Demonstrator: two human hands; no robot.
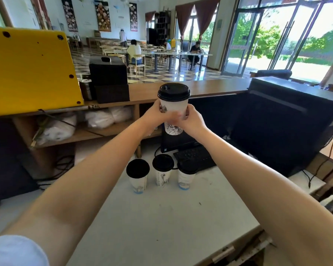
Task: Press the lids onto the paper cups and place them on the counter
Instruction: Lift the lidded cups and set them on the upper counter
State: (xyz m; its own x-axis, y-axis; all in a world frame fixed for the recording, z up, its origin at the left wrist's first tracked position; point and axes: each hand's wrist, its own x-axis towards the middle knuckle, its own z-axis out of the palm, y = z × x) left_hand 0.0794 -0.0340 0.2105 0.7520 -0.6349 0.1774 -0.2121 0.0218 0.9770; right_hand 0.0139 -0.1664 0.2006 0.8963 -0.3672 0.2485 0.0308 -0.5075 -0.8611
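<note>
Holding a lidded paper cup in mid-air, a person wraps the fingers of the left hand and right hand around it, just short of the wooden table. Squeezing too hard could buckle the cup and pop the lid loose.

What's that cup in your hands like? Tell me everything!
The held cup is tall, white and looks like paper, with dark ink drawings on its side. A black lid with a small sip hole sits on top. It is upright in the air, in front of the wooden counter. The left hand and right hand wrap its middle.
</note>
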